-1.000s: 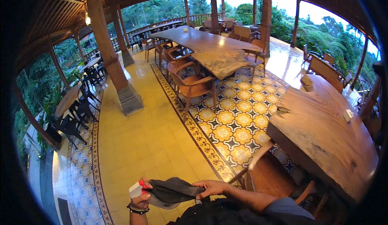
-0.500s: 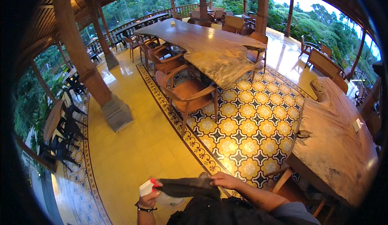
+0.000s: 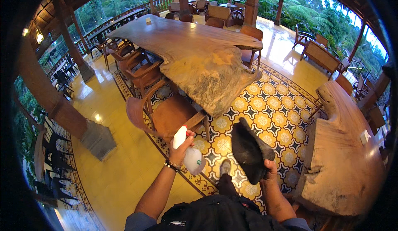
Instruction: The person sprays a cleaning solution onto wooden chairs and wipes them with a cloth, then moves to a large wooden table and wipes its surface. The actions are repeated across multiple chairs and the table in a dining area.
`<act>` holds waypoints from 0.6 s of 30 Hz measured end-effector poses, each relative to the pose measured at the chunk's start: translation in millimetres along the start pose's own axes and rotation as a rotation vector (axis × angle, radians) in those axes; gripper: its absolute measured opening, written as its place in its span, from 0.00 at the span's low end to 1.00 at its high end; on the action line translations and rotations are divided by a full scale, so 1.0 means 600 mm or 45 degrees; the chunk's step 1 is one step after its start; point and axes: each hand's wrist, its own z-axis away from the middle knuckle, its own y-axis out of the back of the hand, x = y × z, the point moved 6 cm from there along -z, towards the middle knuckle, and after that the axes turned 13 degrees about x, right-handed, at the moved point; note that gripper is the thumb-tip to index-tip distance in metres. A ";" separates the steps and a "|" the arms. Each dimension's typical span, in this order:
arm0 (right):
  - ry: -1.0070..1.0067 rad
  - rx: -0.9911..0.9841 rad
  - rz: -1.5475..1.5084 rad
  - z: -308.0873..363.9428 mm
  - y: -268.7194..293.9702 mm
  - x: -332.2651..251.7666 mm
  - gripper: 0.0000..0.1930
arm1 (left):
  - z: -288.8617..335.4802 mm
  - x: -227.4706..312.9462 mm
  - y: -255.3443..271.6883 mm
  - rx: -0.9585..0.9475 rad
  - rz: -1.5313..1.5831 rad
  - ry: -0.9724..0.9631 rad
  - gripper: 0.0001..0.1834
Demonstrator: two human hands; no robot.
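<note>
My left hand is wrapped round the neck of a spray bottle with a white and red trigger head and a pale, see-through body. A beaded bracelet circles that wrist. In my right hand, a dark cloth is gripped by its lower end and hangs folded out in front. Bottle and cloth are apart, both held over the patterned floor. Just beyond the bottle stands a wooden armchair with a brown seat, drawn up to a long wooden slab table.
A second wooden slab table is close on my right, with a small pale block on it. A thick wooden post on a stone base rises at left. My shoe is on the patterned tiles.
My hands have moved apart; the cloth, earlier stretched between them, now hangs from my right hand alone. The bottle has risen ahead of me. The long table and chairs appear closer.
</note>
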 end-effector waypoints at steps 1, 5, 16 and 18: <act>0.004 0.060 0.035 -0.059 0.014 0.002 0.38 | -0.058 -0.025 -0.017 0.029 -0.059 0.026 0.16; -0.008 0.239 0.104 -0.278 0.054 0.006 0.32 | -0.256 -0.105 -0.074 0.134 -0.204 0.100 0.14; 0.762 -0.201 1.782 -0.708 -0.016 0.110 0.18 | -0.506 -0.159 -0.121 0.284 -0.252 0.243 0.15; 0.679 -0.218 2.059 -0.770 -0.033 0.195 0.20 | -0.525 -0.163 -0.097 0.327 -0.390 0.380 0.17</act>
